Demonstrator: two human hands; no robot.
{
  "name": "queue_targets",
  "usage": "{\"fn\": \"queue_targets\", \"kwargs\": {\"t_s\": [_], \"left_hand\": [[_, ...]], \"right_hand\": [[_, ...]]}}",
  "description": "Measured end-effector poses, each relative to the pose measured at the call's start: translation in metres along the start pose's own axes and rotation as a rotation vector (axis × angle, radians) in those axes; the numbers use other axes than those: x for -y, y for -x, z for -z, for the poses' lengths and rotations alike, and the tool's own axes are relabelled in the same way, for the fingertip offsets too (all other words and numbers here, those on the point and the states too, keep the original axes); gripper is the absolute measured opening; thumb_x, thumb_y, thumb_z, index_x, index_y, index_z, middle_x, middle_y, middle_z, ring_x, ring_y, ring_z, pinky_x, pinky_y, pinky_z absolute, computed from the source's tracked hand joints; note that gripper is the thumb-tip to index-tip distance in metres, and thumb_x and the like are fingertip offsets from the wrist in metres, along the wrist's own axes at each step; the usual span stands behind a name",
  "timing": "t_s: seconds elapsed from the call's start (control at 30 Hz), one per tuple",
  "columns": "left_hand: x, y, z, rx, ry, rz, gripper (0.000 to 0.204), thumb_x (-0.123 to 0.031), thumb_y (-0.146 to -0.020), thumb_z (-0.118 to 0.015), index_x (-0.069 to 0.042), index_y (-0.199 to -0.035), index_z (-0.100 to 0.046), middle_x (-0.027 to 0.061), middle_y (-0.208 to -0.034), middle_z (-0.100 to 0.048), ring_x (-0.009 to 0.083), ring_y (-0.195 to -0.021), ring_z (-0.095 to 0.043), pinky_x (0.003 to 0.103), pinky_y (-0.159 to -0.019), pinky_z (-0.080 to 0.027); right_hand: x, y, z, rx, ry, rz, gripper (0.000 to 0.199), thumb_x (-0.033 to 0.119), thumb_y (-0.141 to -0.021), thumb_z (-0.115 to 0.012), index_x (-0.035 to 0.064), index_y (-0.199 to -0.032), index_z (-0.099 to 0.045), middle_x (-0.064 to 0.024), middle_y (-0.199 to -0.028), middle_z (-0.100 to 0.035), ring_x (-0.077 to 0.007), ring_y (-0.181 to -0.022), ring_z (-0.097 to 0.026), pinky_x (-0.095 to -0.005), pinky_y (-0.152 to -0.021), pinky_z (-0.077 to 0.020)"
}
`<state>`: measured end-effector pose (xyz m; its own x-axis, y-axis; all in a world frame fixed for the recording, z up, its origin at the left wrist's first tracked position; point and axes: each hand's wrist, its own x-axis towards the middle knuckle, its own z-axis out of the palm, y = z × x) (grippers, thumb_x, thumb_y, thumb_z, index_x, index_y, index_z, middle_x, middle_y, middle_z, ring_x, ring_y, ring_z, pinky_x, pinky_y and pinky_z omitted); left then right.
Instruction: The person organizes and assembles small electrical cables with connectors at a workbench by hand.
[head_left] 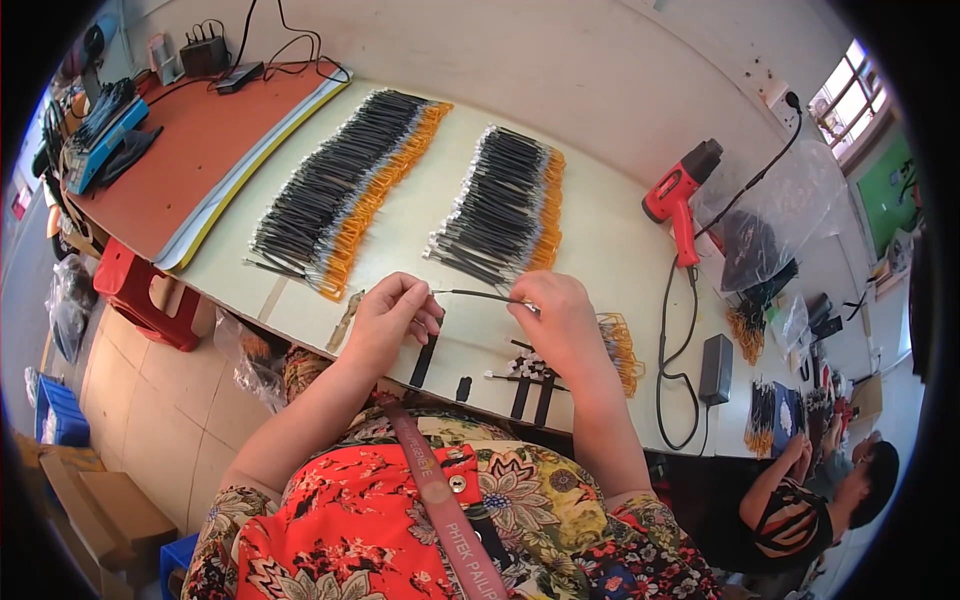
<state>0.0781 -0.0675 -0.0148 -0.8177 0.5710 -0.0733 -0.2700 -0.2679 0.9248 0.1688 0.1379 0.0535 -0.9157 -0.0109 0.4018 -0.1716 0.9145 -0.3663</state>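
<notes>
A thin black cable (477, 293) is stretched between my hands above the pale tabletop. My left hand (388, 312) pinches its thin, pale end. Around the other end, my right hand (556, 308) has its fingers closed, and my fist hides part of it. Beyond the hands lie two long rows of similar black cables, a left row (340, 190) and a right row (498, 205), each with orange looped ends along its right side. Beside my right wrist is a small pile of cables with white connectors (528, 364) and orange loops (622, 350).
A red heat gun (683, 195) stands at the right, its cord running toward a black adapter (716, 368). On the left are a reddish-brown board (225, 150) and a red stool (145, 300). Another person (800, 505) works at the lower right.
</notes>
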Motion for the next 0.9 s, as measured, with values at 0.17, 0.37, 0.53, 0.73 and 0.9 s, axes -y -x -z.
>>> {"fn": "queue_targets", "kwargs": {"t_s": [0.17, 0.37, 0.53, 0.73, 0.9], "left_hand": [[0.001, -0.001, 0.001, -0.002, 0.007, 0.009, 0.018, -0.021, -0.096, -0.049, -0.004, -0.096, -0.05, 0.0081, -0.082, -0.062, 0.0117, -0.065, -0.06, 0.022, -0.054, -0.048], [-0.002, 0.0, -0.005, -0.055, 0.026, -0.022, 0.026, -0.019, -0.096, -0.047, -0.008, -0.119, -0.04, 0.0104, -0.081, -0.061, 0.0134, -0.062, -0.06, 0.022, -0.051, -0.046], [-0.004, 0.0, -0.006, -0.067, 0.009, -0.019, 0.031, -0.017, -0.096, -0.046, -0.008, -0.123, -0.036, 0.0111, -0.081, -0.061, 0.0139, -0.062, -0.059, 0.022, -0.051, -0.045], [-0.006, 0.002, -0.007, -0.047, 0.003, -0.018, 0.032, -0.017, -0.096, -0.046, -0.006, -0.124, -0.035, 0.0126, -0.083, -0.061, 0.0145, -0.065, -0.059, 0.024, -0.055, -0.048], [-0.002, 0.001, -0.004, -0.03, 0.019, -0.022, 0.03, -0.017, -0.097, -0.046, -0.006, -0.123, -0.037, 0.0118, -0.083, -0.061, 0.0139, -0.066, -0.059, 0.023, -0.055, -0.047]], "right_hand": [[-0.002, -0.001, -0.002, -0.009, -0.004, 0.009, 0.01, 0.007, -0.074, -0.066, 0.0058, -0.08, -0.058, -0.0067, -0.085, -0.06, -0.0271, -0.086, -0.057, -0.039, -0.084, -0.0412], [-0.022, -0.015, -0.007, 0.035, -0.025, -0.082, 0.008, 0.009, -0.073, -0.066, 0.0065, -0.077, -0.059, -0.0066, -0.084, -0.061, -0.0261, -0.087, -0.057, -0.0393, -0.084, -0.0412], [-0.039, -0.039, -0.022, 0.079, 0.113, -0.145, 0.003, 0.01, -0.074, -0.063, 0.0083, -0.077, -0.063, -0.0045, -0.087, -0.061, -0.0239, -0.093, -0.057, -0.0417, -0.085, -0.041], [-0.042, -0.061, -0.032, 0.187, 0.185, -0.243, 0.005, 0.013, -0.074, -0.064, 0.0103, -0.079, -0.066, -0.0028, -0.091, -0.061, -0.0231, -0.098, -0.056, -0.0422, -0.087, -0.0398], [-0.054, -0.052, -0.022, 0.089, 0.219, -0.191, 0.009, 0.018, -0.076, -0.066, 0.0116, -0.082, -0.066, -0.0028, -0.091, -0.06, -0.0233, -0.098, -0.056, -0.0421, -0.087, -0.0399]]}}
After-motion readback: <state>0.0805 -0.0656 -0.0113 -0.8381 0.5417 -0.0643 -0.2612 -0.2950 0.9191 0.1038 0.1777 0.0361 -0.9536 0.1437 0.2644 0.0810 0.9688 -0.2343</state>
